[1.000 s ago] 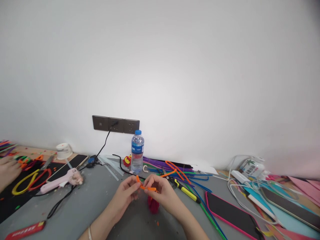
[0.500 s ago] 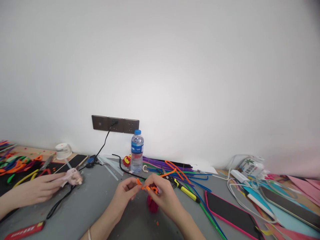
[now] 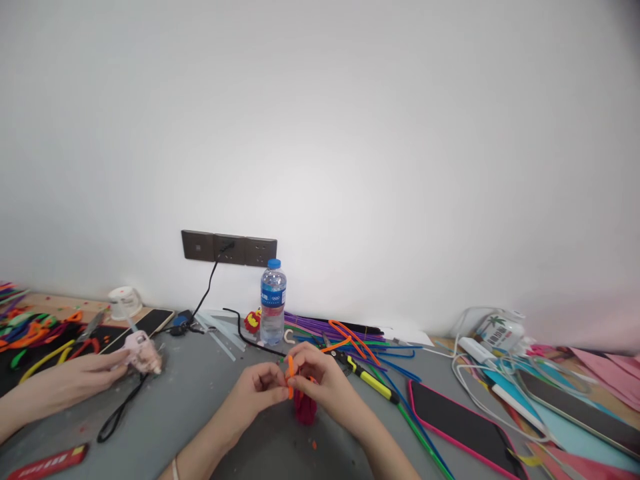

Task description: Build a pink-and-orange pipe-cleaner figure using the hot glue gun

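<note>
Over the middle of the grey table, my left hand (image 3: 257, 395) and my right hand (image 3: 323, 381) meet. Both pinch a short orange pipe cleaner piece (image 3: 291, 368), which stands roughly upright between the fingertips. Just below my right fingers is a dark red fuzzy piece (image 3: 305, 408); whether that hand also holds it cannot be made out. Some more orange shows behind my right fingers, mostly hidden. On the left, another person's hand (image 3: 95, 380) grips a pale pink glue gun (image 3: 143, 352) with a stick in its back.
Behind my hands stands a water bottle (image 3: 273, 303) beside a red and yellow figure (image 3: 253, 321). Pipe cleaners (image 3: 345, 333), yellow-handled pliers (image 3: 377, 385) and a pink-edged phone (image 3: 460, 427) lie to the right. A red cutter (image 3: 50, 463) is at front left.
The orange piece has turned from lying slantwise to nearly upright between my fingers. My hands have shifted slightly, and the other person's glue gun has moved a little left.
</note>
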Available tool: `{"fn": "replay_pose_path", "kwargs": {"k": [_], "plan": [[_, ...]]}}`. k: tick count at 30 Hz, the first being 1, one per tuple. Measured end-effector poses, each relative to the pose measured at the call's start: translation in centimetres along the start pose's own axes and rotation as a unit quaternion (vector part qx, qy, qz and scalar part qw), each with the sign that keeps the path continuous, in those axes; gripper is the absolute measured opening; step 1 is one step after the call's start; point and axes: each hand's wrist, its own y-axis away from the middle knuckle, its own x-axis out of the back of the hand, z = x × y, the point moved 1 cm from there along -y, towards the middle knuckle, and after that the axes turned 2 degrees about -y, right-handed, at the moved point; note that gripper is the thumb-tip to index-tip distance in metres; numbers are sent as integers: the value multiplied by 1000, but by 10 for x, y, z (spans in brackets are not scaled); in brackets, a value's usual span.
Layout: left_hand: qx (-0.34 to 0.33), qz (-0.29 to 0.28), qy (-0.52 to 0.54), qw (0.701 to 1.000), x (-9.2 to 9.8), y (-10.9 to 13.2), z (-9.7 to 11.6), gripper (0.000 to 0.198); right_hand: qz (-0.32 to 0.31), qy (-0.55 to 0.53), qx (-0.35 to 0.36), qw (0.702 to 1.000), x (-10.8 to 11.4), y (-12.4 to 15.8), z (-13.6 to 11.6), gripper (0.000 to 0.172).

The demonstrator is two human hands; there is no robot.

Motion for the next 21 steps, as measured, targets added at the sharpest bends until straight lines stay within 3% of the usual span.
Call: {"fn": "replay_pose_path", "kwargs": {"k": [5, 12, 17, 21], "plan": [[9, 3, -22, 1000, 1, 0, 0, 30, 13, -94, -108, 990, -3, -3, 12, 23], [-79, 42, -84, 992, 4, -4, -10, 26, 88, -91, -100, 987, -2, -7, 20, 33], [-125, 101, -282, 946, 5, -1, -12, 8, 114, -98, -80, 985, -6, -8, 26, 33], [-163, 130, -346, 915, 8, -1, -16, 4, 126, -111, -70, 983, -10, -8, 30, 34]]}}
